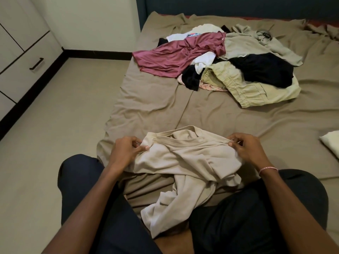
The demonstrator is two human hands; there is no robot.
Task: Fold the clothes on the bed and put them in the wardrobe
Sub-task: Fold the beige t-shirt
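Two grips pinch one beige shirt along its top edge. The left grip has thumb and fingers closed on the cloth left of the collar, and the right grip on the cloth to its right. The collar sits between them, level with both, so neither is nearer. The shirt's body trails crumpled from the grips back toward the lap, which is its long axis. Beyond the grips, farther up the bed, lies the unfolded pile.
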